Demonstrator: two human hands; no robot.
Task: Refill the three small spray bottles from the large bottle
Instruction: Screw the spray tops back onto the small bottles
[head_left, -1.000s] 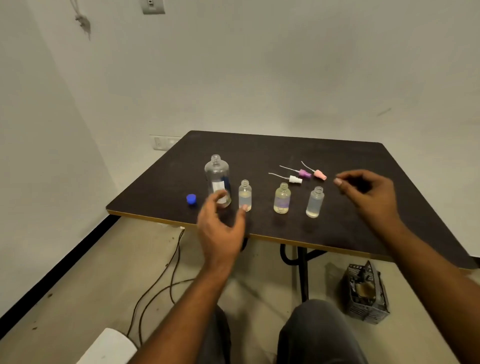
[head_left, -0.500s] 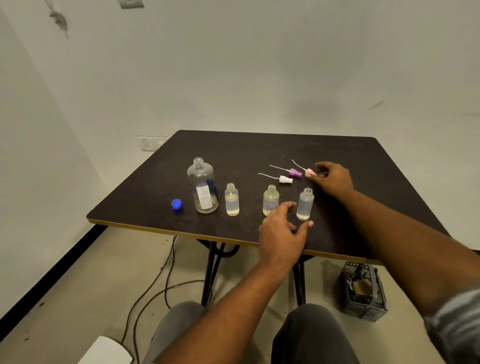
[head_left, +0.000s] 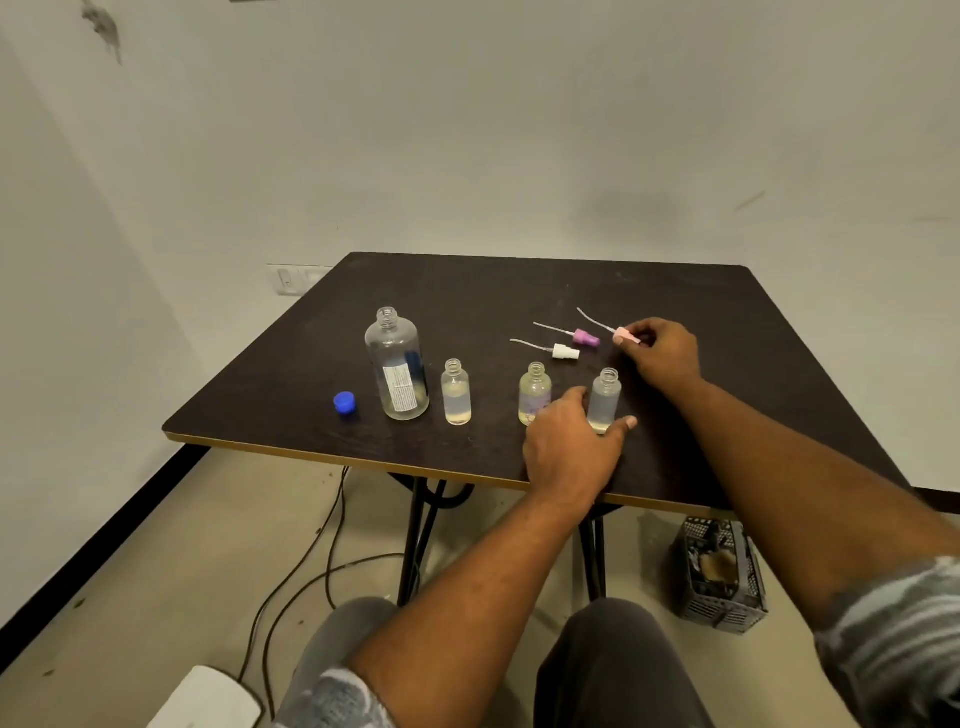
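Note:
The large clear bottle (head_left: 397, 366) stands uncapped on the dark table (head_left: 493, 291), its blue cap (head_left: 344, 402) lying to its left. Three small open bottles stand in a row: left (head_left: 456, 393), middle (head_left: 534, 392) and right (head_left: 604, 396), each with liquid inside. My left hand (head_left: 571, 447) wraps round the base of the right small bottle. My right hand (head_left: 662, 351) pinches the pink spray head (head_left: 625, 336) lying on the table. A purple spray head (head_left: 586, 338) and a white one (head_left: 565, 352) lie beside it.
A wall runs close behind and to the left of the table. Cables (head_left: 311, 561) trail on the floor under it. A dark plastic crate (head_left: 719, 574) sits on the floor at the right. A white object (head_left: 208, 699) lies near my knees.
My left hand moved from the large bottle rightward to the right small bottle and closed round its base. My right hand reached forward and took hold of the pink spray head.

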